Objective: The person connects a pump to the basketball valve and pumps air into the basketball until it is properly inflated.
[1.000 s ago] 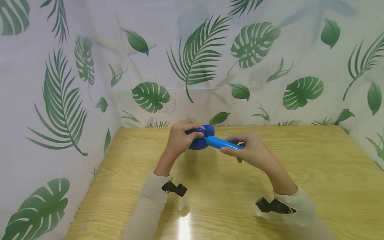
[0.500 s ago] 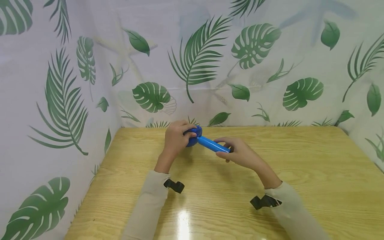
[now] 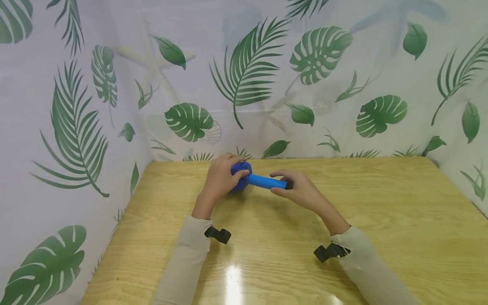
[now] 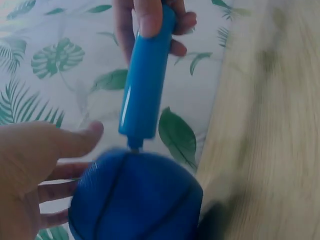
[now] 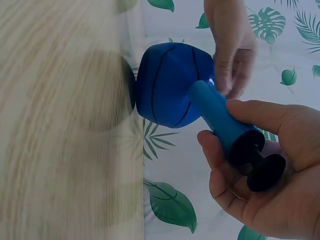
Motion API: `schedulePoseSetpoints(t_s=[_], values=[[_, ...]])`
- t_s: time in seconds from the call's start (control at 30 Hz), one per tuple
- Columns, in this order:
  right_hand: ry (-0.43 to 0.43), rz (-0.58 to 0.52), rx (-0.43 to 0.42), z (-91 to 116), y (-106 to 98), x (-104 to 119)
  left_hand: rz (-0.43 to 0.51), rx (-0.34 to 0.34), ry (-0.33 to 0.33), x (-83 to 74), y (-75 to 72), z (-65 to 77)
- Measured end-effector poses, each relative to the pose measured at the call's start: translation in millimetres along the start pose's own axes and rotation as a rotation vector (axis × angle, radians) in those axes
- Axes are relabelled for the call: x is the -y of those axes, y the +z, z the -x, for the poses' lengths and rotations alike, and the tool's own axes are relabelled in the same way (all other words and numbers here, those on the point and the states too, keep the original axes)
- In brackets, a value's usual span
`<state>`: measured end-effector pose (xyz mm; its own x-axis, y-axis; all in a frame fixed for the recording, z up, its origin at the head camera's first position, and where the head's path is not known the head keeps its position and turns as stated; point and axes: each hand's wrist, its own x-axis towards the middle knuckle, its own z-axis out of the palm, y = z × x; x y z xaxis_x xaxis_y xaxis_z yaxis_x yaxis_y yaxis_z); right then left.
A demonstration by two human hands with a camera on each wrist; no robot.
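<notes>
A blue ball (image 3: pixel 242 182) with black seams, like a small basketball, stands near the table's back edge; its faceted outline in the right wrist view (image 5: pixel 172 85) looks partly soft. My left hand (image 3: pixel 222 176) holds the ball from the left, thumb towards the joint and fingers along the side. Joined to the ball by its narrow tip is a blue hand pump (image 3: pixel 266 182), reaching out to the right. My right hand (image 3: pixel 301 190) grips the pump's far end between thumb and fingers. The black plunger handle (image 5: pixel 266 172) sits close to the right palm.
The wooden table (image 3: pixel 267 254) spreads in front and to both sides. A white leaf-print cloth (image 3: pixel 251 127) hangs behind the back edge and along the left. Black wrist mounts (image 3: pixel 218 234) are strapped over both sleeves.
Ball, pump and both hands have shifted left. The pump lies closer to level, and its dark end now shows at the right hand.
</notes>
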<state>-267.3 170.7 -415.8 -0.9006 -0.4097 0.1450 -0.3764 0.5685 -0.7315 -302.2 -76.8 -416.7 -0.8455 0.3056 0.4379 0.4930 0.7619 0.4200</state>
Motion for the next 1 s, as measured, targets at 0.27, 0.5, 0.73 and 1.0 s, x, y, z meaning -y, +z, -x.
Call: schedulePoseSetpoints(t_s=[0.27, 0.5, 0.73, 1.0], values=[[-0.052, 0.009, -0.052, -3, 2, -1, 0.209, 0.142, 0.160, -49.7, 24.7, 3.8], [-0.074, 0.019, -0.054, 0, 0, 1, 0.186, 0.318, 0.063, -52.5, 44.9, 9.7], [-0.090, 0.025, 0.003, 7, -12, 5, 0.210, 0.296, 0.112, -45.0, 39.6, 8.3], [-0.076, 0.026, -0.034, 14, -37, 13, 0.218, 0.271, 0.075, -41.4, 29.6, 7.4]])
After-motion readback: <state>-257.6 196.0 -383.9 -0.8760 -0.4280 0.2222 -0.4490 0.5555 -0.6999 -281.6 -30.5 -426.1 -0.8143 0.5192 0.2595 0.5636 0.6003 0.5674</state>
